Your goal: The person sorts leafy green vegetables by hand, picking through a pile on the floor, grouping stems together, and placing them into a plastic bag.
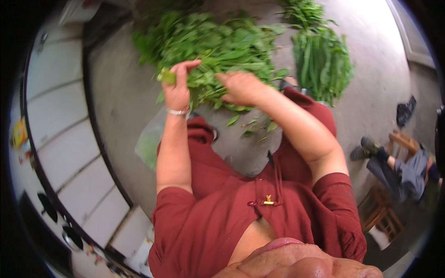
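Observation:
My left hand, with a bracelet at the wrist, grips a bunch of leafy green stems, whose cut ends poke out to the left. Its leaves run rightward over a large heap of leafy greens on the floor. My right hand is over the near side of the greens, its index finger stretched toward the bunch and the other fingers curled. Blur hides whether it holds anything. A few loose leaves lie on the floor between my legs.
Long green beans or similar long greens lie right of the heap, with more greens beyond. A clear plastic bag is beside my left leg. White cabinets line the left. A seated person's legs, wooden stools and a black bag are at right.

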`<state>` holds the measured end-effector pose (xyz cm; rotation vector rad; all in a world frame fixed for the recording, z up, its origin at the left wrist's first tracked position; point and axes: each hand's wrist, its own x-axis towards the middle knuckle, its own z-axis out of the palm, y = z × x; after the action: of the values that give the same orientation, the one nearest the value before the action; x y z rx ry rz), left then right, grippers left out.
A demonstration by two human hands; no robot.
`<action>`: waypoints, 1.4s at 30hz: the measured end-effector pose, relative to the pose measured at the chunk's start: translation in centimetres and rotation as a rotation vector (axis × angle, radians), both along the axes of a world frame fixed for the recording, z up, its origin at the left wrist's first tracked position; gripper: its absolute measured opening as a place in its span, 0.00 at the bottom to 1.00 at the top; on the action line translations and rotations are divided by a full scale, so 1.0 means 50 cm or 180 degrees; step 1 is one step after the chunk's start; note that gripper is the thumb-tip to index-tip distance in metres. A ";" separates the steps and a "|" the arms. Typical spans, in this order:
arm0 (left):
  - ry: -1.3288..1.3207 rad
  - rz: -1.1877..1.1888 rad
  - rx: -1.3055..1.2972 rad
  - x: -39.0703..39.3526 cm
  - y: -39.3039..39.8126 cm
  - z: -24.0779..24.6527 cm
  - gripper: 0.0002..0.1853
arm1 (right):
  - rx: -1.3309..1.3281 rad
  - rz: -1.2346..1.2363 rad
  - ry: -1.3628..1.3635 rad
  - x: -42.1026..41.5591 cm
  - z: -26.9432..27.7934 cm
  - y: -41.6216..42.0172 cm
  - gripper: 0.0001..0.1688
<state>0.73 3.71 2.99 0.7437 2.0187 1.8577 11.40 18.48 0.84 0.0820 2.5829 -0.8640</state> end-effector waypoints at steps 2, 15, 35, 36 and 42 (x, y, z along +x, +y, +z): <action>-0.0105 0.0178 0.0039 -0.021 -0.051 -0.011 0.16 | 0.0268 0.0330 -0.0364 0.002 -0.020 -0.010 0.24; -0.0582 0.0893 0.0287 -0.036 -0.233 0.006 0.15 | 0.0683 -0.0341 0.1414 -0.130 -0.298 -0.052 0.20; -0.0685 0.0497 -0.0194 -0.044 -0.223 -0.024 0.15 | 0.0643 -0.1456 -0.0049 -0.185 -0.245 -0.015 0.26; -0.0698 0.0425 -0.0208 -0.043 -0.217 -0.024 0.16 | 0.0455 -0.1667 0.0369 -0.184 -0.229 -0.003 0.27; -0.0711 0.0237 -0.0248 -0.034 -0.150 -0.012 0.14 | -0.0256 -0.2545 0.1064 -0.163 -0.101 0.059 0.29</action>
<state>-1.00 -3.80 2.37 0.4245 1.9857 1.8008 3.23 21.42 -4.23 1.0863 2.8216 -1.3342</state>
